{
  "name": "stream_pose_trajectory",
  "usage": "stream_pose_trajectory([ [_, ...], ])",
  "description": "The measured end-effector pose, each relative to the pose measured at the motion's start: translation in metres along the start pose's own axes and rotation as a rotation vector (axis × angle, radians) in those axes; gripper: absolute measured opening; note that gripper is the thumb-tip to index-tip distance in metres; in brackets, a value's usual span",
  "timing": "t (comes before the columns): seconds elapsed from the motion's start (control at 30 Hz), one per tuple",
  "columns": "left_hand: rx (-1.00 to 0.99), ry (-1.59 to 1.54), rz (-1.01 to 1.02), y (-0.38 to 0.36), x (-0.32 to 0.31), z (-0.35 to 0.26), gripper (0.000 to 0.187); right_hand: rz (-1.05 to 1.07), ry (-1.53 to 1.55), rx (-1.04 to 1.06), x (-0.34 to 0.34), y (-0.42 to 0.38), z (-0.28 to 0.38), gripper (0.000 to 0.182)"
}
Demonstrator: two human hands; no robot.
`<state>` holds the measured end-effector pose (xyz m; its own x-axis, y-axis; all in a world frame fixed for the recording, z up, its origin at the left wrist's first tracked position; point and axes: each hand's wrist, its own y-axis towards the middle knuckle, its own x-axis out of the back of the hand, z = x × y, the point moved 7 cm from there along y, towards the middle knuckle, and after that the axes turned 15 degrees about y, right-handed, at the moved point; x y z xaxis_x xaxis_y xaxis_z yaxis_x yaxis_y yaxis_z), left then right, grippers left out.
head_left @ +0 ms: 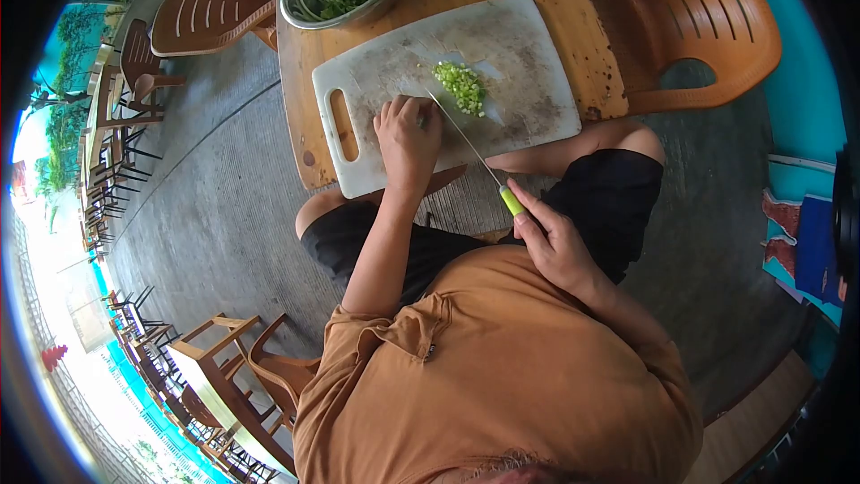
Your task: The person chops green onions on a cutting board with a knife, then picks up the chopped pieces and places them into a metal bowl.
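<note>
My right hand point(552, 240) is wrapped round the green handle of a knife point(469, 144), whose thin blade points up and left over the cutting board. The blade's tip lies beside the fingers of my left hand point(408, 139). That hand rests on the white, stained cutting board point(528, 49) with its fingers curled together; what they hold, if anything, is hidden. A small pile of chopped green pieces point(460, 88) sits on the board, right of my left hand and past the blade tip.
A metal bowl point(288, 2) of cut greens stands on the wooden table point(305, 63) beyond the board's left corner. Orange plastic chairs point(730, 31) stand at the table's right and left. My knees are beneath the near table edge.
</note>
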<state>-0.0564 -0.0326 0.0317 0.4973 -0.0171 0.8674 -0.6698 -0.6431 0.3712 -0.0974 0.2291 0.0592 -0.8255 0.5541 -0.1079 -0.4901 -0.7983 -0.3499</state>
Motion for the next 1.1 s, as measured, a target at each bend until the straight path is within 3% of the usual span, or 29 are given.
stream_pose_trajectory([
  [0.1,-0.009,-0.025,0.01,0.001,0.0,-0.001,0.008,0.0,0.009,-0.152,0.0,0.001,-0.011,0.05],
  [0.17,-0.029,-0.021,0.007,0.001,0.001,-0.003,0.009,-0.031,-0.086,0.152,-0.004,0.003,-0.002,0.051],
  [0.27,-0.038,-0.008,0.017,0.001,0.0,-0.001,0.011,-0.045,-0.095,0.274,-0.014,0.016,0.001,0.051],
  [0.6,-0.046,-0.028,-0.021,-0.001,0.004,-0.002,0.011,-0.047,-0.149,0.284,-0.008,0.006,0.001,0.05],
  [1.1,-0.022,-0.006,-0.017,-0.001,0.001,-0.002,0.009,0.004,0.05,0.11,0.0,0.001,-0.007,0.051],
])
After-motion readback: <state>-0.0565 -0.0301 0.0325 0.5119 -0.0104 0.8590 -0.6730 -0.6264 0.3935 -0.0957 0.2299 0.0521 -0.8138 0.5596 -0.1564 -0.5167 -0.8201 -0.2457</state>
